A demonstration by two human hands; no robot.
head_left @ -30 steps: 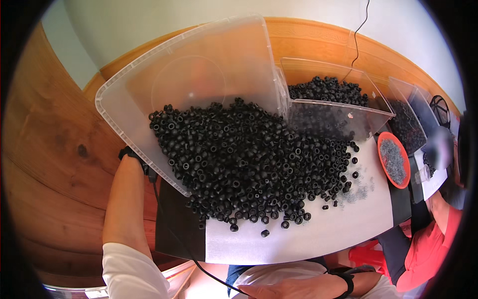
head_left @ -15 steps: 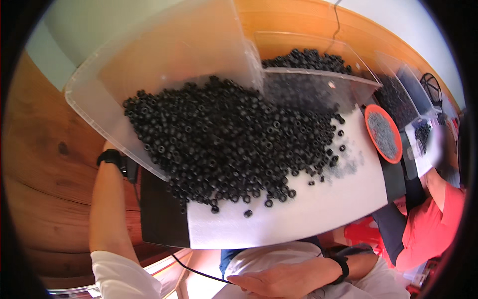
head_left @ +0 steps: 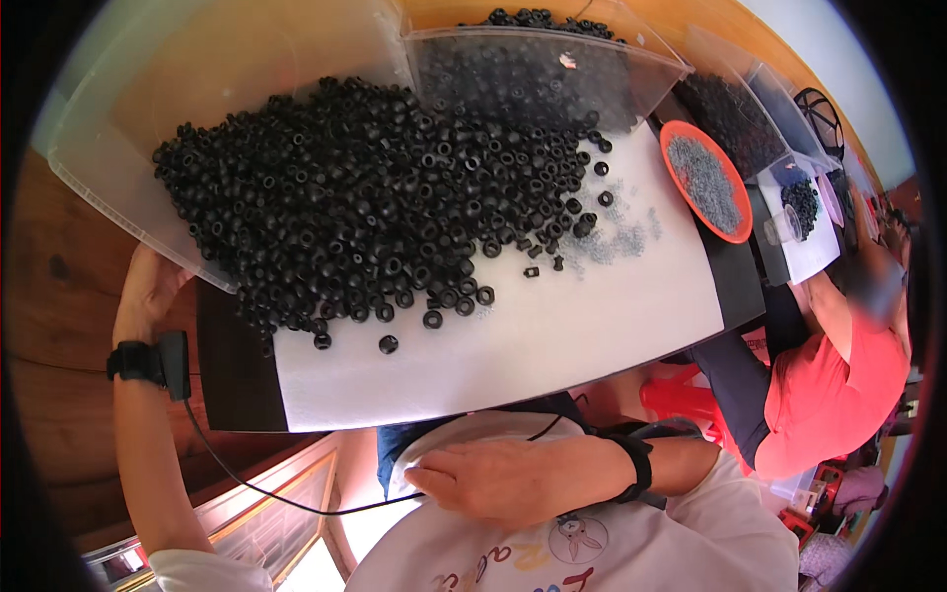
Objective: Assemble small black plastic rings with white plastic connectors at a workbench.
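Observation:
My left hand [head_left: 153, 281] grips the lower left edge of a large clear plastic bin [head_left: 109, 202], its fingers partly hidden by the bin. The bin lies tipped with its mouth toward me. A heap of small black ring-shaped parts [head_left: 365, 197], like rubber grommets, spreads out of it over a white sheet [head_left: 493, 365]. Several loose ones lie along the heap's near edge. In front of my body, below the table's edge, is my right hand [head_left: 503, 481]. Its fingers curl inward, closed, and what they hold, if anything, is hidden.
Tiny clear bits [head_left: 617, 237] lie right of the heap. An orange bowl [head_left: 740, 222] of grey bits stands beyond them. Behind are more clear bins [head_left: 552, 79] of black parts. A co-worker in a red shirt [head_left: 838, 385] sits at right. A black cable [head_left: 326, 511] hangs from my left wrist.
The whole view has shifted, so the table and heap appear farther left and higher, and more of my shirt shows. My left hand remains at the bin, my right before my body.

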